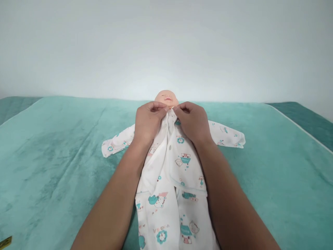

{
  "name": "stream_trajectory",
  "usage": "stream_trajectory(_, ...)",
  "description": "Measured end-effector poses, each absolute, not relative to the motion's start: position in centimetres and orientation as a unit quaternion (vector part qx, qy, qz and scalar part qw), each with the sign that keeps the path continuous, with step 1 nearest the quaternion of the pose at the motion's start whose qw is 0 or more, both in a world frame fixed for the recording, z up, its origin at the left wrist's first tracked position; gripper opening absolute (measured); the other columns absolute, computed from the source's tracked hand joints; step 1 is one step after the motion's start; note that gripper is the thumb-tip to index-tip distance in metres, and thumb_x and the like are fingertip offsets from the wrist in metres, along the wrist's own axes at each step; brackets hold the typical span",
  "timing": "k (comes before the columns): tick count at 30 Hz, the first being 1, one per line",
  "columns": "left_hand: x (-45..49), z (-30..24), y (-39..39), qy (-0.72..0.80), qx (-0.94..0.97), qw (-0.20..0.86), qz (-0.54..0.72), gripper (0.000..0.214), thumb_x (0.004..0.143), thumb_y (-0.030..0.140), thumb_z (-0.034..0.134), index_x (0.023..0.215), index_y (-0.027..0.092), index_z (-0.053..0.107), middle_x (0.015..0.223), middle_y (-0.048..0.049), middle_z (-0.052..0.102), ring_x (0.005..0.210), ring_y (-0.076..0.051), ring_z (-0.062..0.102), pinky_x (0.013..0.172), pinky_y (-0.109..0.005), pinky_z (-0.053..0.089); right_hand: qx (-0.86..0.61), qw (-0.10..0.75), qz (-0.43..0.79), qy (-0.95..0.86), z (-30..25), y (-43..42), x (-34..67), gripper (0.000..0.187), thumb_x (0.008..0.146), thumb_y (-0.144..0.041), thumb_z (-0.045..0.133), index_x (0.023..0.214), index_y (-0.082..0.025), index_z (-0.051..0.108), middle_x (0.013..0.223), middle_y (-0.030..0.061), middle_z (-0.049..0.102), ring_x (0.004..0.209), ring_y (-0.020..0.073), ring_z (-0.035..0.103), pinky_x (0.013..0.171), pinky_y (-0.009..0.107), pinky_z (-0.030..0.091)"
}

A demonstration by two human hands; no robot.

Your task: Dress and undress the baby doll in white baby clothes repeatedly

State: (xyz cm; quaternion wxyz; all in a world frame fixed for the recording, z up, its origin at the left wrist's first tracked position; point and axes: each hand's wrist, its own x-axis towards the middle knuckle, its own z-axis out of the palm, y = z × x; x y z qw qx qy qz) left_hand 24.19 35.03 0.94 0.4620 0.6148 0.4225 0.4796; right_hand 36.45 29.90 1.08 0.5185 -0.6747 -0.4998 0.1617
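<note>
A baby doll [167, 96] lies on its back, its head at the far end. It wears a white jacket [186, 170] printed with teal and pink animals, sleeves spread to both sides, over matching pants [161, 218]. My left hand [151, 116] pinches one collar edge of the jacket just below the doll's chin. Close beside it, my right hand [191, 119] pinches the opposite collar edge. Below the hands the jacket's front edges hang loose, with a small button [170, 147] showing. My fingertips hide the exact spot they grip.
A teal plush blanket [65, 163] covers the surface under the doll, with darker teal cloth [304, 121] at the back corners. A pale wall [166, 45] rises behind. A small yellow and black piece [5, 242] lies at the lower left.
</note>
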Motion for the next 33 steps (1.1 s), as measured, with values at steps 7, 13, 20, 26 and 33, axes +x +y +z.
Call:
stream_trajectory(7,24.3,1.4,34.2,0.354,0.528,0.602,0.484,0.015,0.066,0.015,0.075,0.08,0.015,0.071,0.07,-0.0026,0.069,0.066,-0.014,0.063,0.069,-0.029,0.052,-0.598,0.602,0.24,-0.473,-0.6,29.1,36.5,0.016,0.08,-0.033,0.063,0.078,-0.018,0.07,0.073,-0.0006,0.068,0.069,0.0129,0.057,0.068,0.027,0.044)
stream_trajectory(13,24.3,0.7,34.4,0.355,0.559,0.567,0.49,0.025,0.066,0.012,0.074,0.089,0.019,0.069,0.08,-0.0021,0.072,0.074,-0.015,0.067,0.074,-0.029,0.053,-0.576,0.639,0.26,-0.438,-1.4,28.9,36.8,0.013,0.077,-0.031,0.066,0.078,-0.019,0.071,0.074,-0.0009,0.069,0.07,0.0126,0.059,0.067,0.026,0.046)
stream_trajectory(20,24.4,0.5,34.3,0.354,0.529,0.578,0.511,0.03,0.066,0.011,0.073,0.093,0.02,0.062,0.077,0.0008,0.07,0.069,-0.013,0.064,0.069,-0.028,0.052,-0.584,0.631,0.257,-0.441,-1.2,28.8,36.7,0.014,0.074,-0.03,0.067,0.081,-0.02,0.074,0.079,0.0001,0.072,0.072,0.0135,0.062,0.068,0.027,0.048)
stream_trajectory(26,24.2,0.5,34.5,0.34,0.538,0.589,0.498,0.036,0.065,0.011,0.074,0.097,0.021,0.06,0.079,0.0011,0.07,0.072,-0.014,0.065,0.073,-0.03,0.054,-0.584,0.62,0.27,-0.449,-0.9,28.9,36.9,0.018,0.073,-0.029,0.067,0.086,-0.019,0.073,0.08,0.0004,0.071,0.071,0.0128,0.061,0.067,0.027,0.048)
stream_trajectory(33,24.0,0.2,35.1,0.343,0.54,0.591,0.491,0.036,0.065,0.013,0.073,0.097,0.021,0.059,0.078,0.0014,0.068,0.072,-0.015,0.065,0.076,-0.033,0.054,-0.579,0.602,0.295,-0.464,-0.8,28.9,37.2,0.022,0.073,-0.031,0.067,0.09,-0.018,0.074,0.084,0.0023,0.072,0.076,0.0144,0.063,0.071,0.029,0.05)
